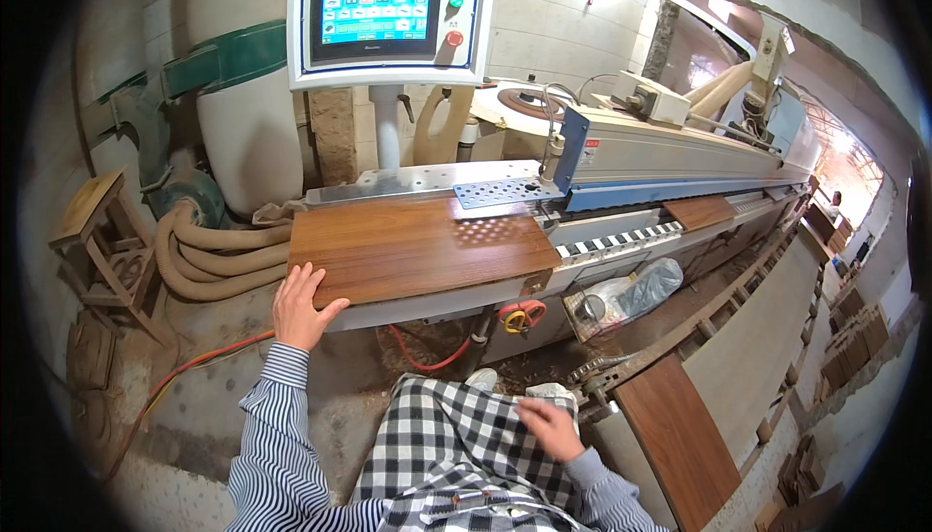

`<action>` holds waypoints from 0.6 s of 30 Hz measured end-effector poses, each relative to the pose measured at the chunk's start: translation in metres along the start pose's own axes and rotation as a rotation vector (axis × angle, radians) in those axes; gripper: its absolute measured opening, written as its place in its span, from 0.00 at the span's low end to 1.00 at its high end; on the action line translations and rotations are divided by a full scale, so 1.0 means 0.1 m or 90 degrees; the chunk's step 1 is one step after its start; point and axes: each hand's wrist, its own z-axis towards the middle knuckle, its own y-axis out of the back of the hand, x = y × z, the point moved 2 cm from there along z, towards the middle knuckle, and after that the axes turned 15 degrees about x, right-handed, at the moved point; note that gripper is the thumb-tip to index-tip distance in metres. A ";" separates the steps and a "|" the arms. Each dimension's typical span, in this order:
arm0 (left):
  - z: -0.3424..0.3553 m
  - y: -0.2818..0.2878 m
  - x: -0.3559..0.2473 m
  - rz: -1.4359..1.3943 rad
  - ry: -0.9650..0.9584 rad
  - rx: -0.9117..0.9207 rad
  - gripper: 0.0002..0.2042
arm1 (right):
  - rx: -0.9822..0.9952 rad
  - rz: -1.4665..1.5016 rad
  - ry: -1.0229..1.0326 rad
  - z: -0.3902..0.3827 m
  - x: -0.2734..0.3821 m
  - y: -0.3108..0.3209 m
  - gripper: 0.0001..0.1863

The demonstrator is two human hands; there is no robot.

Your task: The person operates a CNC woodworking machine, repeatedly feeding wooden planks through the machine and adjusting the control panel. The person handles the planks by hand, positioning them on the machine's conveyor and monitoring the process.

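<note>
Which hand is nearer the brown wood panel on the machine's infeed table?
Left. The left hand rests on the near left corner of the wood panel. The right hand is down by the checked cloth at the person's lap, well apart from the panel.

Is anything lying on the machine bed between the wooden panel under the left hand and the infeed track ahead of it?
Nothing visible: the left hand rests on the wooden panel, whose far edge already meets the track.

A blue-lit screen (376,13) sits in a white panel (390,17) above the machine.
</note>
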 end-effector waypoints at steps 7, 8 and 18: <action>-0.06 0.06 -0.05 0.011 0.025 0.017 0.31 | -0.114 -0.605 0.023 -0.68 -0.55 -0.44 0.15; -0.07 0.08 -0.03 0.015 0.028 0.028 0.32 | -0.117 -0.585 0.019 -0.67 -0.55 -0.43 0.15; -0.28 0.07 0.39 -0.129 0.046 -0.006 0.27 | -0.136 -0.534 0.031 -0.64 -0.48 -0.39 0.13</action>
